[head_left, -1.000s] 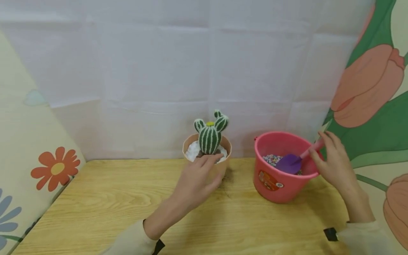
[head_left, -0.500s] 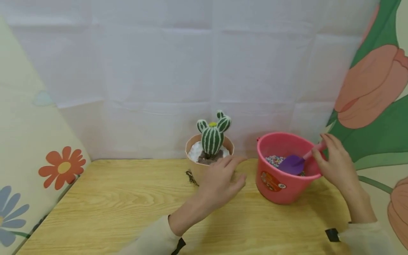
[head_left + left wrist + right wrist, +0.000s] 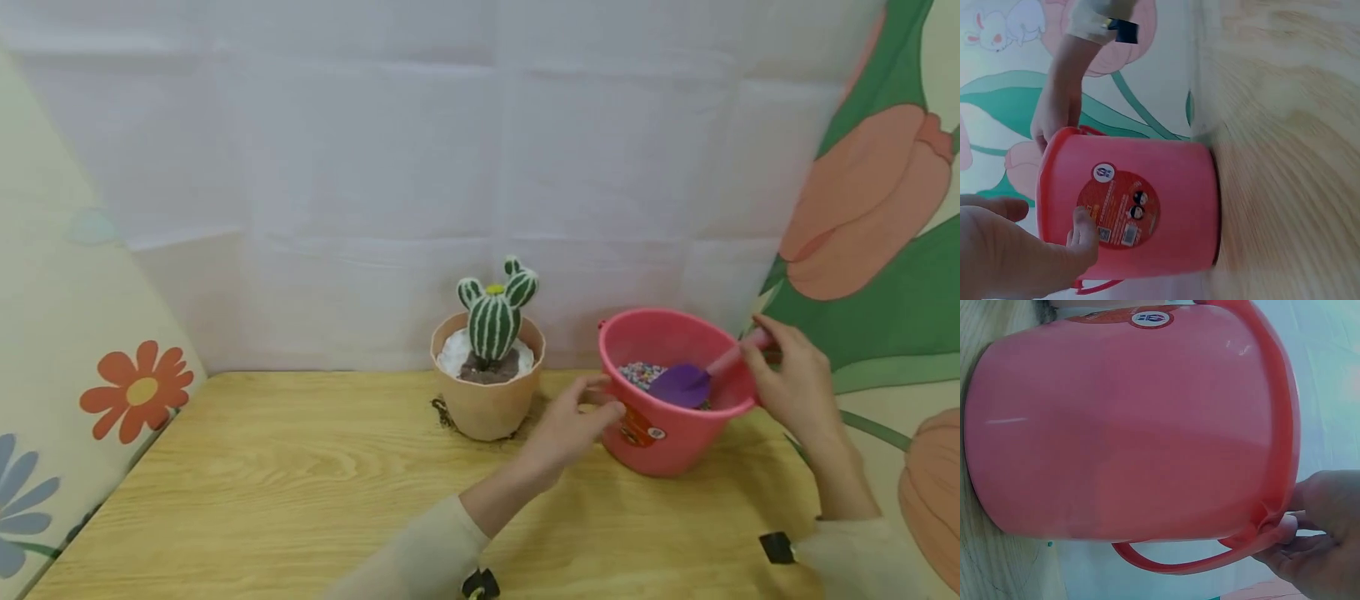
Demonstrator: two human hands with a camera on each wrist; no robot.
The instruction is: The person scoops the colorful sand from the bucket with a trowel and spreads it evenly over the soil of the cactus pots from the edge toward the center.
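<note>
The right hand [image 3: 797, 387] pinches the scoop [image 3: 680, 386] at the bucket's [image 3: 693, 442] 2 o'clock rim; the left hand [image 3: 567, 427], fingers parted, is at 8, the pot [image 3: 487, 408] at 9.

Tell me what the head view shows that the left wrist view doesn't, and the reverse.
Only the head view: the striped cactus upright in its pot, the purple-bladed scoop, the small multicoloured bits beside its blade, and the orange-red wall flower.

Only the left wrist view: the rabbit drawings on the wall, and a barcode clear enough to make out.

Both: the pink bucket with its red label, the left hand, the right hand at the bucket's rim, and the wooden table.
</note>
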